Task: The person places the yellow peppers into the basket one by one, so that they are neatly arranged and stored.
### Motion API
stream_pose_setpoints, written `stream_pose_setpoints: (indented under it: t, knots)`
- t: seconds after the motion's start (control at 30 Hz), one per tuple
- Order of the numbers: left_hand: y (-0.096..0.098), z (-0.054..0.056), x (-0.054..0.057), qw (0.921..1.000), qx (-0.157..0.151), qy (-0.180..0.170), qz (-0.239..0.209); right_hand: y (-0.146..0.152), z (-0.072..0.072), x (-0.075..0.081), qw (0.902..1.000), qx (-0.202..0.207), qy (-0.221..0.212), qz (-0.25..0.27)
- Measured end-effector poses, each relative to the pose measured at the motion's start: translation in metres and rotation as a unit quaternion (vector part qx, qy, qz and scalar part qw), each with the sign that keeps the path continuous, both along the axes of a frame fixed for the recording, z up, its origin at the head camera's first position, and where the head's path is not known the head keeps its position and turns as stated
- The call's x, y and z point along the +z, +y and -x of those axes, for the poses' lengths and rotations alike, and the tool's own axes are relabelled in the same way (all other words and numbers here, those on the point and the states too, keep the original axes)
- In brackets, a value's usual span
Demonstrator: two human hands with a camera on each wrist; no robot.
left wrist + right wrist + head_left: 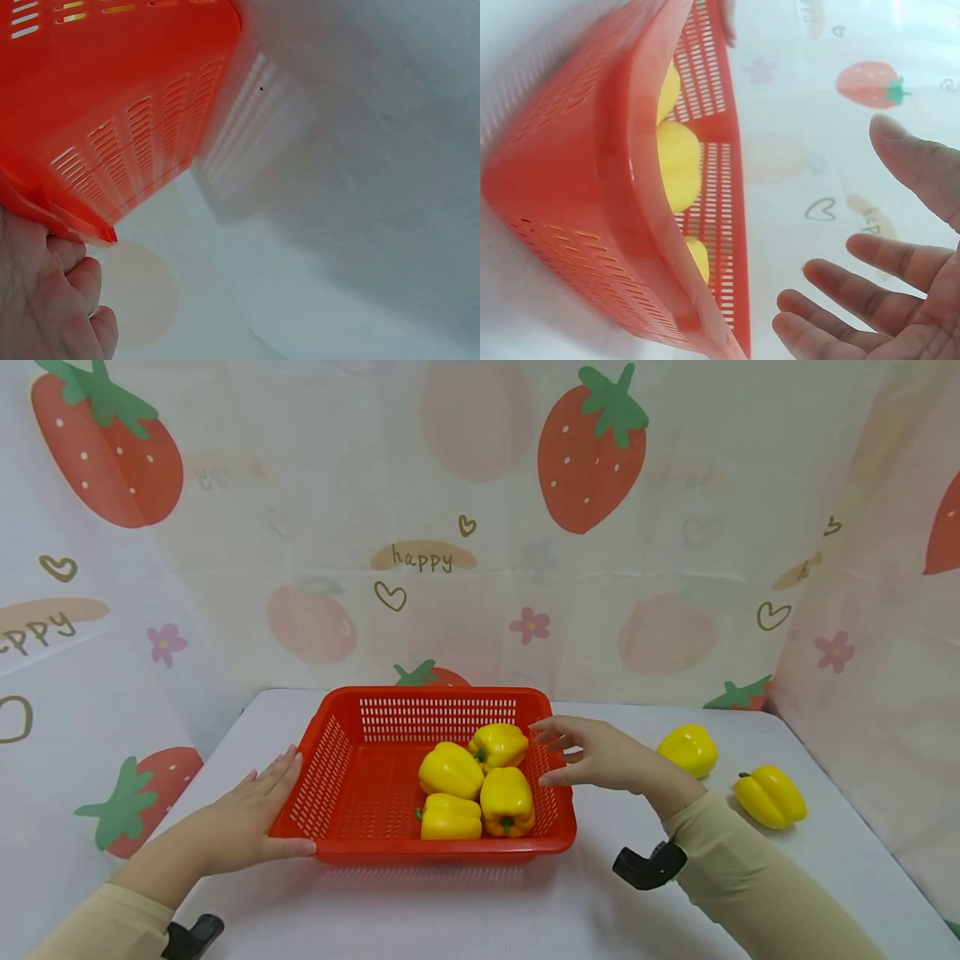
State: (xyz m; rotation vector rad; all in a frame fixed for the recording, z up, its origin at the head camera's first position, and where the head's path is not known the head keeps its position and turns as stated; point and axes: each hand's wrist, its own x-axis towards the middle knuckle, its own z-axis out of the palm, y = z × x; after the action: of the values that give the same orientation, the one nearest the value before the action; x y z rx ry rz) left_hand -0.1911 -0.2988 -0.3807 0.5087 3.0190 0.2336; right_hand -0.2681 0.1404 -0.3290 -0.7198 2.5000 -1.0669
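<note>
A red plastic basket (382,802) with slotted walls stands on the table. Several yellow bell peppers (452,770) lie together in its right half. My left hand (247,827) rests against the basket's left rim, fingers stretched along it and thumb at the front corner. From below, the left wrist view has that palm (45,300) beside the rim. Over the right rim hovers my right hand (592,752), fingers spread and nothing in them. The right wrist view shows its loosely bent fingers (870,292) apart from the basket wall (577,165).
Two more yellow bell peppers, one farther back (688,750) and one nearer (770,797), lie on the white table (600,902) to the right, beyond my right wrist. A strawberry-patterned cloth (480,635) hangs behind the table and along both sides.
</note>
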Motion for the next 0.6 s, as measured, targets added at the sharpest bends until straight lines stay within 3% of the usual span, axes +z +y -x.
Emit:
stream_pose_setpoints:
  t: [0.6]
  knots:
    - [0.000, -0.001, 0.001, 1.0000, -0.003, 0.000, 0.000, 0.017, 0.005, 0.004, 0.9975, 0.003, 0.057, 0.041]
